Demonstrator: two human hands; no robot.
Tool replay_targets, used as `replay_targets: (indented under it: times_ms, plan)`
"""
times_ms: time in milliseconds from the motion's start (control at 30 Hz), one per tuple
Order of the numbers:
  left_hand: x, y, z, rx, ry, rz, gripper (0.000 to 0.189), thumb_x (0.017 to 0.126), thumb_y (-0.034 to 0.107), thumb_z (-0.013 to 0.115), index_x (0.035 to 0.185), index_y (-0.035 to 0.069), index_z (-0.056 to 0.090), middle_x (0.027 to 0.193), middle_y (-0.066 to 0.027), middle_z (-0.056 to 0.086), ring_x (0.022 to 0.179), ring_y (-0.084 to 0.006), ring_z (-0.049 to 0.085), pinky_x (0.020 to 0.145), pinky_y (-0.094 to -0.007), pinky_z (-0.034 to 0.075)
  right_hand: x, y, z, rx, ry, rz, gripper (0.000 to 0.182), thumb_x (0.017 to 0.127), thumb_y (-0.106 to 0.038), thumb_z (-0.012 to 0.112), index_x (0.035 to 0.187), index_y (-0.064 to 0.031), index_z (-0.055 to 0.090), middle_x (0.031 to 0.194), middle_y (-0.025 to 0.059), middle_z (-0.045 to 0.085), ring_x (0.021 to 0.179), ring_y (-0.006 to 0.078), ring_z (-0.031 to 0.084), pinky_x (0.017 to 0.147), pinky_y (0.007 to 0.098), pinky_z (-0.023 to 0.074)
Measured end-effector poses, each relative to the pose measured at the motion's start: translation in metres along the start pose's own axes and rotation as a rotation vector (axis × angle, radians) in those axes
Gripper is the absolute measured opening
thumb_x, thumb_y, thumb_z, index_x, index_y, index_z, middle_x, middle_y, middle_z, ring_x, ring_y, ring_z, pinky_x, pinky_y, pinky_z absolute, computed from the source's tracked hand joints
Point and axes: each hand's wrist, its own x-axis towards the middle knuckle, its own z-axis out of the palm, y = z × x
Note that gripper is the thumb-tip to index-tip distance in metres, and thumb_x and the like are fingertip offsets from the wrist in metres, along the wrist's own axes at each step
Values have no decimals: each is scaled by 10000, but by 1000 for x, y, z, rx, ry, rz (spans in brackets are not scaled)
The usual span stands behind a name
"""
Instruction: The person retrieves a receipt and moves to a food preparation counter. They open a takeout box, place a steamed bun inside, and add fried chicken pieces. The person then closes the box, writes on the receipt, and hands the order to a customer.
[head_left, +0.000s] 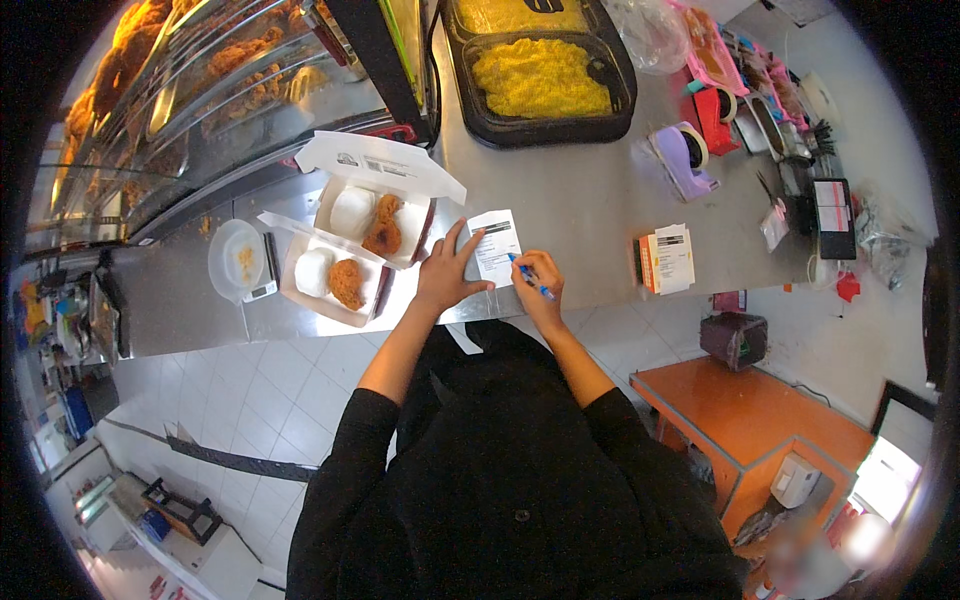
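Observation:
On the steel counter lies a white printed receipt, which bears writing. My left hand rests flat with fingers spread, its fingertips and thumb on the receipt's left edge. A blue pen is gripped in my right hand, its tip at the right side of the paper. Left of my hands stand two open cardboard boxes. The farther box holds a white rice mound and a fried chicken drumstick. In the nearer box are another rice mound and a fried chicken piece.
A digital scale carries a plastic bowl with crumbs. Behind stand a glass display case of fried chicken and a black container of yellow food. Rightward are a purple tape dispenser, a small box with receipts and a phone.

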Motion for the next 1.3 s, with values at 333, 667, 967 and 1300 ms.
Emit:
replay_targets:
  times_ms: [333, 667, 967, 1300]
  plan:
    - [5, 0, -4, 5, -60, -13, 1002, 583, 525, 790, 1433, 276, 321, 1482, -130, 231, 1180, -356, 466, 877, -443, 496, 47, 2, -19, 8, 75, 42, 214, 826, -87, 679, 1030, -61, 618, 876, 93, 643, 800, 187, 635, 665, 305, 506]
    - [26, -5, -13, -37, -145, 13, 1059, 604, 559, 771, 1447, 170, 261, 1470, -184, 242, 1045, -413, 575, 834, -454, 513, 36, 15, 3, -736, -406, -396, 593, 821, -210, 572, 1392, -243, 416, 1384, 120, 412, 1242, 324, 420, 1035, 464, 305]
    - [29, 7, -17, -66, -82, 63, 1165, 565, 406, 843, 1461, 87, 170, 1447, -239, 264, 1153, -446, 491, 883, -442, 496, 43, 39, -164, -874, 276, 225, 969, 637, -327, 810, 1453, -278, 289, 1480, 272, 129, 1359, 480, 154, 1055, 618, 167]
    - [37, 41, -25, -35, -195, -70, 1108, 608, 289, 836, 1462, 56, 169, 1419, -295, 259, 1137, -474, 489, 920, -427, 479, 92, 133, -355, -1157, 416, 437, 980, 542, -307, 820, 1409, -229, 369, 1297, 239, 355, 1180, 419, 359, 958, 556, 278]
